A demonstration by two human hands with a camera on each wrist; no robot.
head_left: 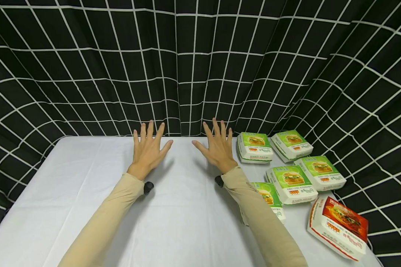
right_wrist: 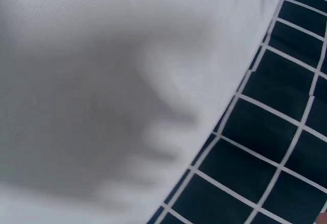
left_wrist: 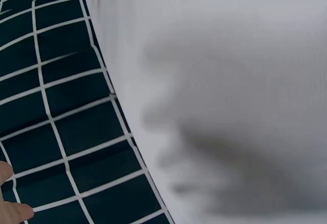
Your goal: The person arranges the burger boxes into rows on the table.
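Note:
Both hands hover above a white-covered table point(head_left: 194, 222), palms down and fingers spread. The left hand point(head_left: 147, 150) holds nothing, its thumb pointing toward the middle. Opposite it, the right hand point(head_left: 218, 148) is also bare, thumb turned inward. Nearest to the right hand is a green-and-white burger box point(head_left: 255, 147). Another green burger box point(head_left: 270, 196) is partly hidden under the right forearm. In the left wrist view, fingertips point(left_wrist: 18, 212) show at the lower left edge, with a hand's shadow on the cloth. The right wrist view shows a similar shadow and one fingertip point(right_wrist: 322, 219).
More green burger boxes stand on the right side, one at the back point(head_left: 292, 145), one by the right edge point(head_left: 320, 172) and one between point(head_left: 291, 184). A red-and-white burger box point(head_left: 339, 227) sits at the front right. A black curtain with white grid lines point(head_left: 187, 66) surrounds the table.

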